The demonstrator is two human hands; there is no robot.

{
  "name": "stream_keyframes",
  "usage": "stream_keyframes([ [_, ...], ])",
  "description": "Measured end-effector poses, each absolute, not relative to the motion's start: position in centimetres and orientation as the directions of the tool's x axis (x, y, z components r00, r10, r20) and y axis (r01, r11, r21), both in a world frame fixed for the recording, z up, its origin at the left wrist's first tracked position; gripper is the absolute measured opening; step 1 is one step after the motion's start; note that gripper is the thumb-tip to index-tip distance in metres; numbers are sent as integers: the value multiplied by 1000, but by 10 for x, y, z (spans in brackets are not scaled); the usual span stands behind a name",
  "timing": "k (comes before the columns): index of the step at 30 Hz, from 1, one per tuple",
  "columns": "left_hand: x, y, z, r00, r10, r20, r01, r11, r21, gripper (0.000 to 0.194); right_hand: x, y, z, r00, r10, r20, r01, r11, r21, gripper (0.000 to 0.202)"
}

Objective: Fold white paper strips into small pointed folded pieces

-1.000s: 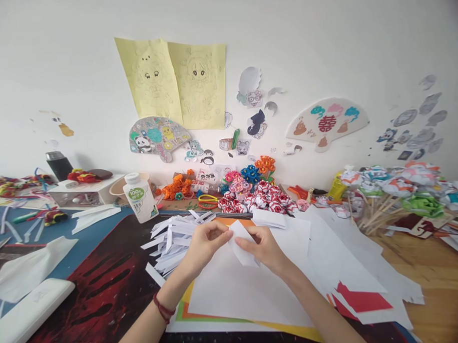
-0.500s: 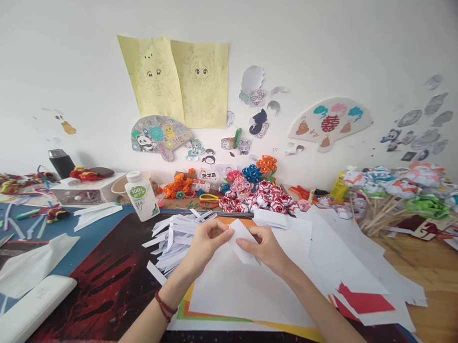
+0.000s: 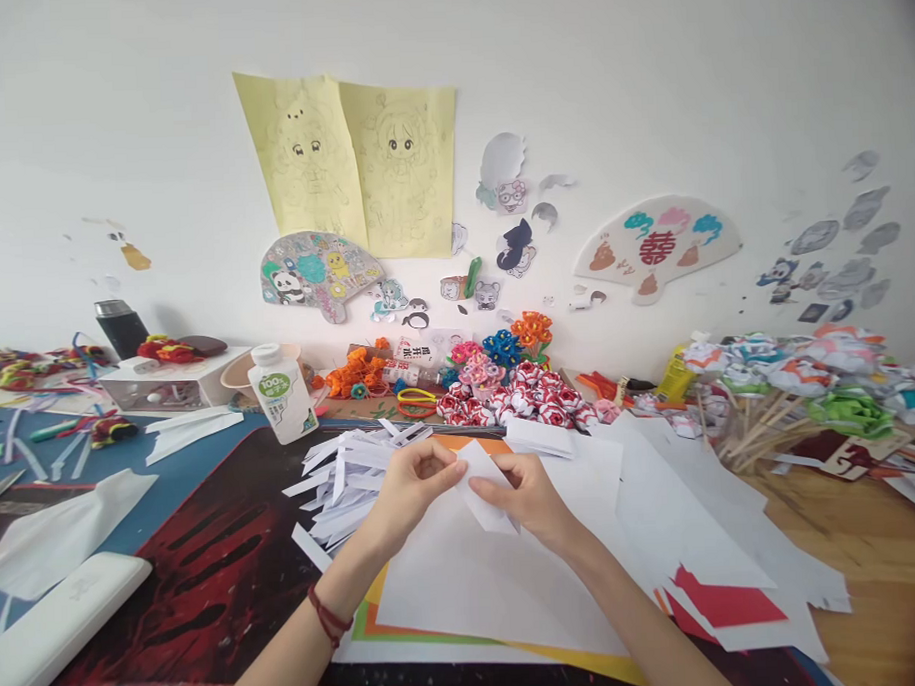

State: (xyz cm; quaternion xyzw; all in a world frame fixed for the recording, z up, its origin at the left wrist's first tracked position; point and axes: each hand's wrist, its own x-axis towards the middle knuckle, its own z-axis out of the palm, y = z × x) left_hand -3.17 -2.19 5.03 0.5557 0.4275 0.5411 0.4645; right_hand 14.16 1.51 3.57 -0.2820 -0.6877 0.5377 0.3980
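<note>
r hand (image 3: 532, 488) partly hidden behind paper (image 3: 489, 517); white case (image 3: 66, 632) cut off, l edge.

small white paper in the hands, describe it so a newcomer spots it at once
Find the big white sheet over coloured paper. Above it, the left hand and right hand pinch a small pointed white piece. Unlike the loose strips on its left, it is held in fingers.

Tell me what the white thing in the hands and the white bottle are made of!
The held white piece looks like matte paper: thin, flat, with straight edges. The white bottle is probably plastic, fairly smooth, judging by its shaped neck and cap.
</note>
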Motion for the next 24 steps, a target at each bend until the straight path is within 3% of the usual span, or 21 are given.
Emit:
stream_keyframes([
  [9,-30,-22,53,78,971,225,16,-227,974,21,141,17,34,-490,819,298,8,346,-938,30],
  [24,-26,-24,54,16,956,292,135,-292,947,22,147,16,35,-534,788,306,-69,320,-945,21],
])
